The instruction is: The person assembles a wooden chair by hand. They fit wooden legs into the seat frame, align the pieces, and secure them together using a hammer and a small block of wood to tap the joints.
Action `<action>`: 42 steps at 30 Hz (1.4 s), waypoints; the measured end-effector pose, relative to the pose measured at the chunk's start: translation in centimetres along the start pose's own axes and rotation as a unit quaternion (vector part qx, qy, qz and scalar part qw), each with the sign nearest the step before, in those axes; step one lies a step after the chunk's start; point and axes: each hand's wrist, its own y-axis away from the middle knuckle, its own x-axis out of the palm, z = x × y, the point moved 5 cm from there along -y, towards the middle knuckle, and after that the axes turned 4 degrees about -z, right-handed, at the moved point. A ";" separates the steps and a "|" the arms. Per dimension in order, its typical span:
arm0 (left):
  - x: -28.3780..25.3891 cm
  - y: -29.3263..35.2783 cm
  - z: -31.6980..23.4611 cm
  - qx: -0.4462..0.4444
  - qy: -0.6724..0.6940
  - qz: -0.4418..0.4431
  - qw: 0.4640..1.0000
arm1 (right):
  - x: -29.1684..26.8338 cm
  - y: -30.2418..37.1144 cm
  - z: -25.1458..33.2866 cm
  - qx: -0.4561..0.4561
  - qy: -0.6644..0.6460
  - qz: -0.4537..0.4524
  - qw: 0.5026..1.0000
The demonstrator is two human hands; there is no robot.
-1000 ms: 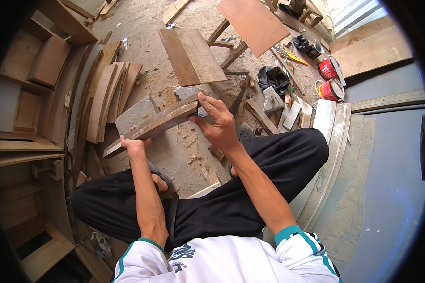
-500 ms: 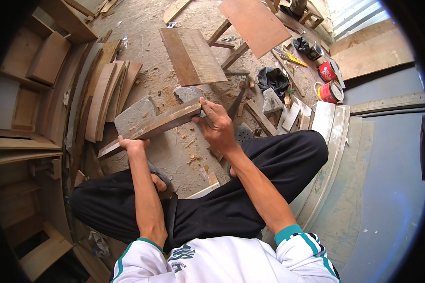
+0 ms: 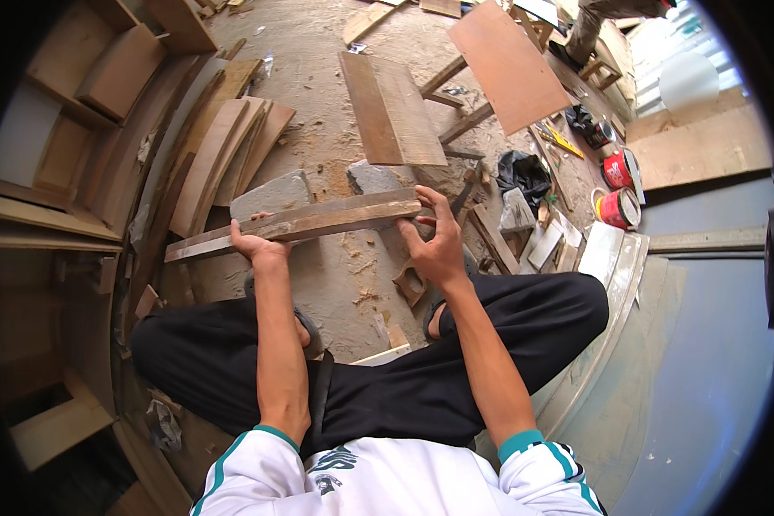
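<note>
While two hands (image 3: 262,249) (image 3: 434,245) hold one plank (image 3: 305,224)

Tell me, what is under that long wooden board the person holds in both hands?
Under the long wooden board two grey stone blocks show, on the sawdust-strewn floor. Their near sides are covered by the board, so whether it rests on them cannot be told. The left hand and right hand grip it.

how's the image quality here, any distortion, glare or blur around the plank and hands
Head view: strong fisheye bending, with a black rim around the circle; daylight is bright, washed out at the upper right; the wooden plank, left hand and right hand look sharp, under soft light with only faint shadows.
</note>
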 end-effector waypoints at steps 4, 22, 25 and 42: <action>1.0 1.4 -0.5 0.094 -0.024 0.061 0.993 | 0.0 -0.3 0.5 -0.041 0.119 0.018 0.992; 1.3 8.7 7.3 0.182 -0.198 0.190 0.944 | 9.0 3.9 0.7 -0.177 0.193 0.193 0.946; 1.3 9.2 7.2 0.163 -0.209 0.235 0.935 | 8.8 3.7 0.6 -0.165 0.129 0.171 0.963; 12.1 9.6 -4.5 0.203 -0.109 0.480 0.847 | 6.1 5.4 -4.2 -0.113 0.069 0.189 0.973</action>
